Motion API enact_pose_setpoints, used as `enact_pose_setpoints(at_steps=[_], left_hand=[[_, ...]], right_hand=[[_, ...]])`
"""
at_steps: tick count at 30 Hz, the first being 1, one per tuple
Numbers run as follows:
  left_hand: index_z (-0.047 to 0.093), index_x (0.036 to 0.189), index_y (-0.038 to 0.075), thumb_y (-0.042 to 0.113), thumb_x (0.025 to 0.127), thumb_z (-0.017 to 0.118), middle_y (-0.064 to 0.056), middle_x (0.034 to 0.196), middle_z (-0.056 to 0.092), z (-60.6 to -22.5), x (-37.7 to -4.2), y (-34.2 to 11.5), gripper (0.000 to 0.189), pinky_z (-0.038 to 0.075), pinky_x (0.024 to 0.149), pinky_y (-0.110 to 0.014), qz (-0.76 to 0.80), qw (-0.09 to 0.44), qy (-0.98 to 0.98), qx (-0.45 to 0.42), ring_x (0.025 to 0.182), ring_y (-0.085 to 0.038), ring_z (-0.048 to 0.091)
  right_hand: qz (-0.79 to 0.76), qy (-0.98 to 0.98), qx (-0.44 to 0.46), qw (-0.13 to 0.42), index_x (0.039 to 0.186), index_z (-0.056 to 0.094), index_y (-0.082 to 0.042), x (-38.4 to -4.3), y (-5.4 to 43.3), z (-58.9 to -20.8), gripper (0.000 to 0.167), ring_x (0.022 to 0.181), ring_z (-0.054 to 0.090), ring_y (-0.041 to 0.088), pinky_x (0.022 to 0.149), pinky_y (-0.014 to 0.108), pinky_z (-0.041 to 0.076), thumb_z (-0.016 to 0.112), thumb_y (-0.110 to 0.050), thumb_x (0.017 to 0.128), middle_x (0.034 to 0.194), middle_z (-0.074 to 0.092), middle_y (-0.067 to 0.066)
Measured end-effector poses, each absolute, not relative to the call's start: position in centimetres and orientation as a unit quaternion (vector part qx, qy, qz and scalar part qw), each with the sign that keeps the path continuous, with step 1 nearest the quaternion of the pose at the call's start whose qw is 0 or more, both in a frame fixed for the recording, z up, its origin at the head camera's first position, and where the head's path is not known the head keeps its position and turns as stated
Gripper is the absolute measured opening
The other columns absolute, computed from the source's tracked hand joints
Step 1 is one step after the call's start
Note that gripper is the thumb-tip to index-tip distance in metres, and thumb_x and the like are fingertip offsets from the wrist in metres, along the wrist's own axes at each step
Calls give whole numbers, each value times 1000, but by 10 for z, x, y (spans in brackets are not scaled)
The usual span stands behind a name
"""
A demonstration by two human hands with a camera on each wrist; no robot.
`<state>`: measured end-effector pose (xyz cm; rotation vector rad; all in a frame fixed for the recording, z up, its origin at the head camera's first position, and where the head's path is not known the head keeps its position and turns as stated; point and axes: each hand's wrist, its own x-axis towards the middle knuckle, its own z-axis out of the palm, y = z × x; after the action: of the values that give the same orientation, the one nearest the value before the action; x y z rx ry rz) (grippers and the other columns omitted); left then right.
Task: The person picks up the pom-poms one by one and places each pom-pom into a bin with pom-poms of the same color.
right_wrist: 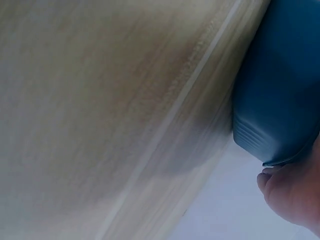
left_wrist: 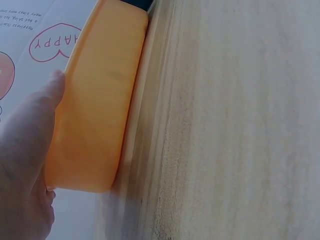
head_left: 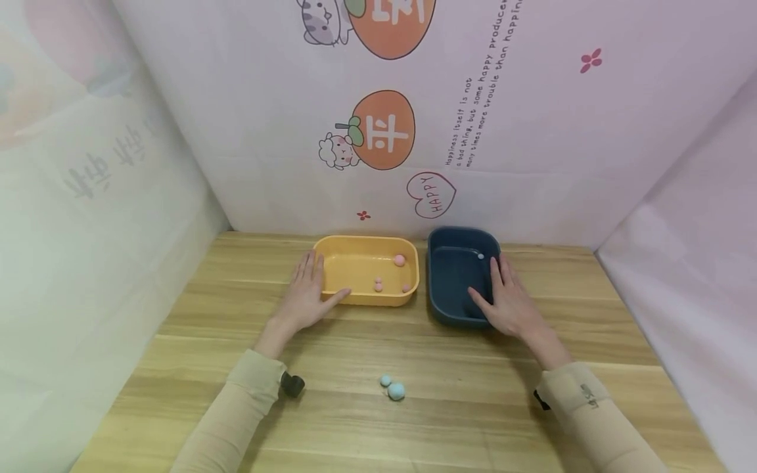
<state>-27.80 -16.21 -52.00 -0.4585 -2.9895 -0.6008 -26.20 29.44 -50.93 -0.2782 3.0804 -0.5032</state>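
Observation:
My left hand [head_left: 304, 299] lies at the left end of a yellow tray [head_left: 369, 299], fingers stretched along that end and thumb on the front rim. In the left wrist view, the thumb [left_wrist: 47, 95] reaches over the yellow tray's edge. Several pink balls sit inside, the largest pink ball [head_left: 399, 260] near the back right corner. On the right side of a dark blue tray [head_left: 455, 282] rests my right hand [head_left: 510, 303], fingers extended at the rim and thumb over the inside. That tray contains a small light blue ball [head_left: 481, 256] near its back right.
Two light blue balls, one smaller [head_left: 386, 380] and one larger [head_left: 396, 391], lie on the wooden table [head_left: 437, 427] between the forearms. Behind the trays rises a printed white cloth wall [head_left: 520, 203]. White cloth also hangs at both sides.

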Motion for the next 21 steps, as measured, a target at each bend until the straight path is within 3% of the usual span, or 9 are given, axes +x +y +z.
enact_pose_setpoints(at_steps=[8, 21], left_hand=[[7, 174, -7, 75, 106, 49, -31, 183, -1, -520, -279, -162, 114, 6, 143, -56, -196, 23, -969, -148, 173, -47, 4], [8, 175, -2, 72, 105, 54, -30, 183, -8, -515, -280, -164, 112, 2, 142, -62, -215, 8, -965, -148, 171, -52, -3]], right_hand=[[-172, 983, -66, 17, 171, -5, 10, -262, 295, -509, 108, 166, 9, 62, 136, 71, 18, 39, -69, 112, 181, -12, 35], [-151, 985, -76, 17, 173, 0, 7, -261, 294, -507, 107, 166, 10, 62, 135, 72, 18, 38, -71, 111, 180, -8, 37]])
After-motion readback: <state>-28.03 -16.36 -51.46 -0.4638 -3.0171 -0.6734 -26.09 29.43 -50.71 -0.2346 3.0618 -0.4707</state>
